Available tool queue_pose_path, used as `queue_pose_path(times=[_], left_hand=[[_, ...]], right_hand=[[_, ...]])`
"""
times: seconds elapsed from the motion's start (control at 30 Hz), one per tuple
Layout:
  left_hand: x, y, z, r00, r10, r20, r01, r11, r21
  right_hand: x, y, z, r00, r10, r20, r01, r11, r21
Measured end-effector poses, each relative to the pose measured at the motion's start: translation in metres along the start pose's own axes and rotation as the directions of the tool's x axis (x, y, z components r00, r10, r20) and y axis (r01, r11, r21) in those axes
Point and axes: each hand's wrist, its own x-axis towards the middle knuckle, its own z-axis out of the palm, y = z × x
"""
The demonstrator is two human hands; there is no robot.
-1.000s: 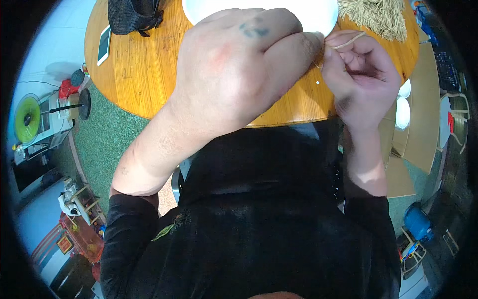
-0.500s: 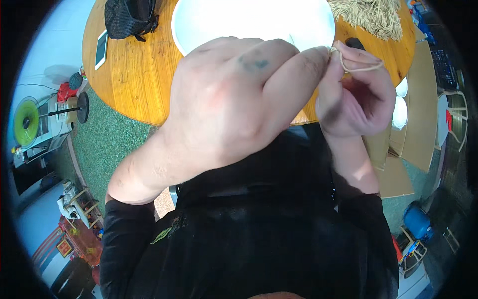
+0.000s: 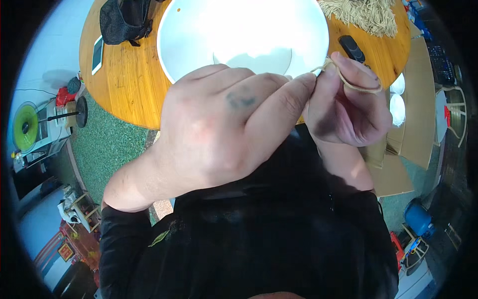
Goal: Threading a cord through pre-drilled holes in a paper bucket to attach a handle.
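A small home workshop is suggested: a round wooden desk (image 3: pixel 124 74) carries a heap of pale fibre strands (image 3: pixel 368 12). Flattened cardboard boxes (image 3: pixel 413 99) are seen right of the desk, and a thread spool (image 3: pixel 25 127) left of it, on green carpet (image 3: pixel 109 144).

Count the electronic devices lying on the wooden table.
2. A phone lies near the table's left edge beside the black bag; a small dark device lies right of the white bowl. The hands may hide others.

A round wooden table (image 3: pixel 124 84) stands on green carpet (image 3: pixel 107 149) beside cardboard boxes (image 3: pixel 416 124).
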Motion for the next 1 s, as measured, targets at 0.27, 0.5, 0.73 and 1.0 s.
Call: queue_pose_path(times=[0.27,0.5,0.73,1.0], left_hand=[[0.019,-0.009,-0.035,0.952,-0.228,0.206,0.274,0.933,-0.233],[0.035,-0.020,-0.032,0.881,-0.391,0.267,0.461,0.836,-0.297],[0.049,-0.025,-0.016,0.911,-0.320,0.261,0.393,0.867,-0.308],[0.047,-0.036,-0.019,0.939,-0.235,0.251,0.311,0.893,-0.326]], right_hand=[[0.013,-0.019,-0.014,0.966,0.138,0.218,-0.131,0.990,-0.044],[0.019,-0.020,-0.008,0.960,0.128,0.249,-0.126,0.992,-0.024],[0.015,-0.021,-0.002,0.975,0.111,0.194,-0.109,0.994,-0.018],[0.009,-0.022,0.005,0.988,0.086,0.125,-0.085,0.996,-0.019]])
